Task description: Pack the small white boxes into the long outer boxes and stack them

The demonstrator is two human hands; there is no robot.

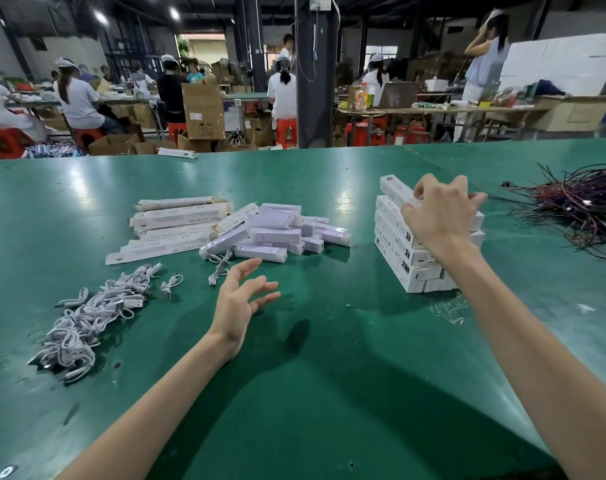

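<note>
Right hand (440,209) on the stack of long outer boxes (407,258), right of centre on the green table (329,358). Fingers curled down over the top box (393,188), gripping it. Long axis of that box diagonal: free end pointing far-left, the rest running near-right under the palm. Stack several layers high, white printed card, square-edged, slightly uneven.

Left hand (241,299) raised just above the table, palm turned inward, fingers spread and relaxed, holding nothing.

Just beyond it, small white boxes (284,230) in a loose heap, glossy, rectangular, pointing all ways. Left of the heap and touching it, flat outer boxes (170,230), long axes roughly left to right, fanned and overlapping. Near left: pile of coiled white cables (87,317). Far right: tangle of dark thin wires (578,206), apart from the stack.
</note>
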